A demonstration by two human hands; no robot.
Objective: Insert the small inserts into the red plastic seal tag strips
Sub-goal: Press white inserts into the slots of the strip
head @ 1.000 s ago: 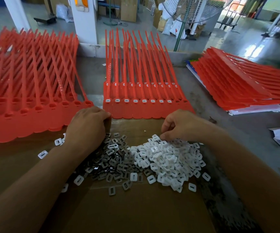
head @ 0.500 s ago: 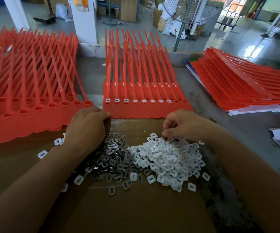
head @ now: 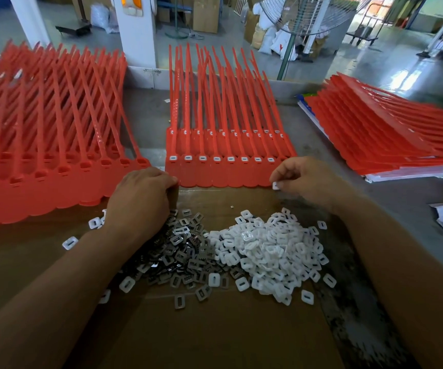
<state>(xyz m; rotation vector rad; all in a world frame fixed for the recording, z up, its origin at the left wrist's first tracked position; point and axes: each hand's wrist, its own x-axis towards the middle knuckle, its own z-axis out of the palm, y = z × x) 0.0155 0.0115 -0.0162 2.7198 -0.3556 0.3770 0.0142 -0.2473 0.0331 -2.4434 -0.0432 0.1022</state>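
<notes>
Inserts lie in two piles on your cardboard sheet (head: 215, 336): metal pile (head: 183, 251) left, white pile (head: 273, 251) right. Three batches of red seal tag strips (head: 42, 145) span the table's far edge. The middle batch (head: 223, 177) shows eight filled front sockets. Your right hand (head: 310, 179) pinches one white insert (head: 276, 185) at its front-right corner. Your left hand (head: 140, 198) curls knuckles-up, grip unclear.

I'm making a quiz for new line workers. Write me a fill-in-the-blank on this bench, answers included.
1. The insert pinched by the right hand is ___ in colour.
2. The grey insert pile lies to the ___ of the white insert pile.
3. The brown sheet under both piles is made of ___.

Missing words: white; left; cardboard.
</notes>
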